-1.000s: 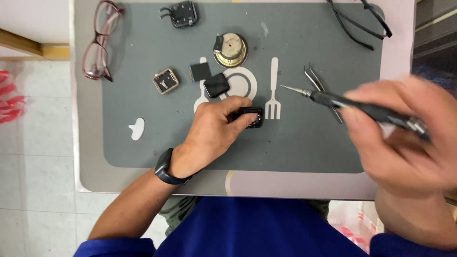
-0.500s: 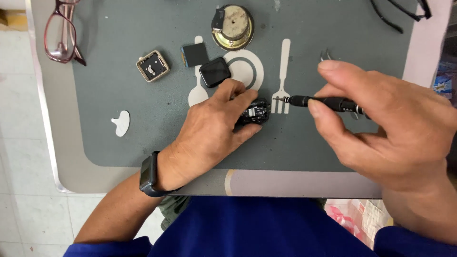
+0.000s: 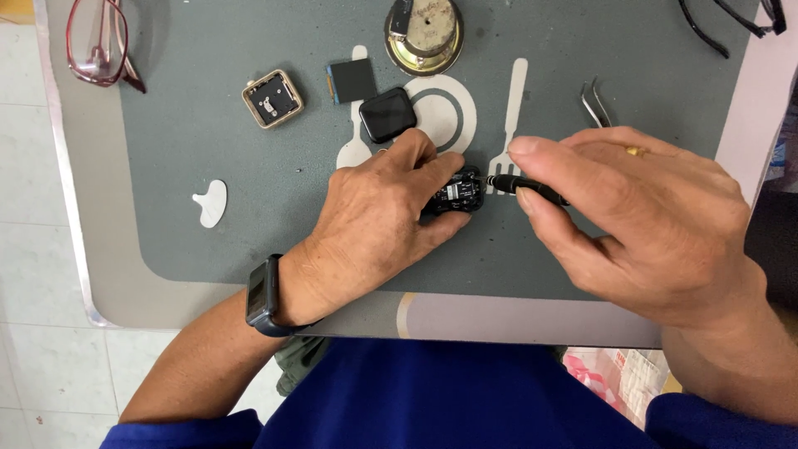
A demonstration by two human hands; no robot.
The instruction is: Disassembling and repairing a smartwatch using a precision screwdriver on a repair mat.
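Observation:
My left hand (image 3: pixel 378 220) pins a small black electronic module (image 3: pixel 455 194) against the grey mat (image 3: pixel 216 158), thumb and fingers around it. My right hand (image 3: pixel 640 216) grips a thin black screwdriver (image 3: pixel 524 186) whose tip touches the module's right edge. A black smartwatch sits on my left wrist (image 3: pixel 264 295). Just beyond my left fingers lies a black square screen piece (image 3: pixel 387 115).
On the mat lie a square metal watch case (image 3: pixel 273 98), a small dark square part (image 3: pixel 351 80), a round speaker (image 3: pixel 424 33), tweezers (image 3: pixel 595 104), red-framed glasses (image 3: pixel 100 41) at far left and black glasses (image 3: pixel 731 21) at far right. The table edge (image 3: pixel 499 320) is near me.
My right hand has brought the screwdriver leftward until its tip meets the module. My left hand has kept holding the module. The camera has moved closer.

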